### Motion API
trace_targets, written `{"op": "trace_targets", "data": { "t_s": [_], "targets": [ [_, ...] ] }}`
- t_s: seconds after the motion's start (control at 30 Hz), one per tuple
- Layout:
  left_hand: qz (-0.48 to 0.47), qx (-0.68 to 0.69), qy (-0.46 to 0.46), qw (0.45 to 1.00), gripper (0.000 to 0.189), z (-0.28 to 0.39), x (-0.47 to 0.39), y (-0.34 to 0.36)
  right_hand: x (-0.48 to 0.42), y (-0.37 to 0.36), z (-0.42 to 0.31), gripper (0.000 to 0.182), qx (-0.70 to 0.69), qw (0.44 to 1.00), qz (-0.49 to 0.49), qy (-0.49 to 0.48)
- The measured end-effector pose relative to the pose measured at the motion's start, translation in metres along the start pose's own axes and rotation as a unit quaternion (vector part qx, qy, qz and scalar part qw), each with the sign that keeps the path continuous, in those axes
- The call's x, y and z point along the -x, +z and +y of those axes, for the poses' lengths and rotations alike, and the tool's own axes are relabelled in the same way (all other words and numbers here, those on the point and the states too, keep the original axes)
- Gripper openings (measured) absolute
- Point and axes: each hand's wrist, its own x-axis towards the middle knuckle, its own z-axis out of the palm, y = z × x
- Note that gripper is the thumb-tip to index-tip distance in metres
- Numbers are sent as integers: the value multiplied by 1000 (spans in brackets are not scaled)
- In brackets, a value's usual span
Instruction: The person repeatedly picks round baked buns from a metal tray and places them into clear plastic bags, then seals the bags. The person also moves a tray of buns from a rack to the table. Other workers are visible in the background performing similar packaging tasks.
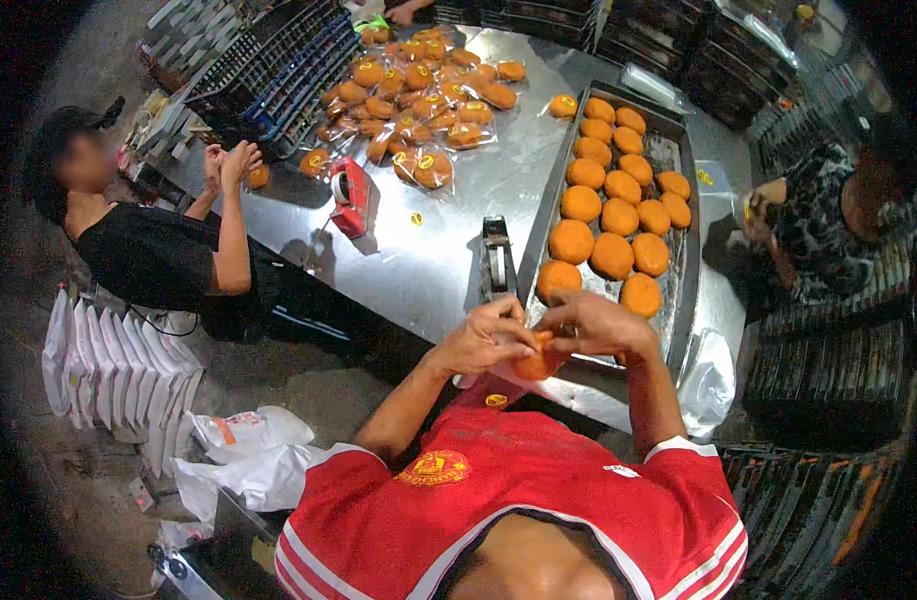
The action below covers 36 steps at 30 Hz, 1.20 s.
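Note:
A round orange-brown bun [535,366] is between my hands at the table's near edge, apparently in a clear plastic bag. My left hand [488,337] pinches at its upper left side with thumb and fingertips. From the right, my right hand [597,326], slightly blurred, has its curled fingers at the bun's top. Just below lies a yellow sticker [496,400] on clear plastic. Beyond my right hand, a metal baking tray [682,300] holds rows of similar buns [611,256]. A black tape dispenser [497,259] stands past my left hand.
Bagged buns [428,105] are heaped at the back of the metal table [278,225], near a red tape dispenser [351,196] and plastic crates [278,75]. Co-workers stand left [151,247] and right [818,210]. Clear plastic bags [710,382] lie right of the tray.

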Motion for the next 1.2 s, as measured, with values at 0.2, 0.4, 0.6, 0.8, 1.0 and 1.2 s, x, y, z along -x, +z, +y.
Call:
{"op": "trace_targets", "data": {
  "t_s": [0.2,0.4,0.6,0.8,1.0,1.2],
  "targets": [
    [64,63,24,996,16,19,16,-69,-55,22,-16,42,-280,935,207,-64],
    [156,22,13,987,13,-6,36,-116,-147,45,-15,35,-161,977,-17,-139],
    [404,222,-236,855,32,-46,84,-154,-268,6,52,19,144,985,73,-67],
    [358,545,-128,747,28,-67,93,-162,-286,-30,22,28,-132,855,501,-11],
    [357,439,-141,812,19,-45,46,-125,-183,64,3,39,1,957,287,-42],
    [278,144,-242,918,16,-4,-20,-56,-92,91,1,44,-291,893,319,125]
  ]
}}
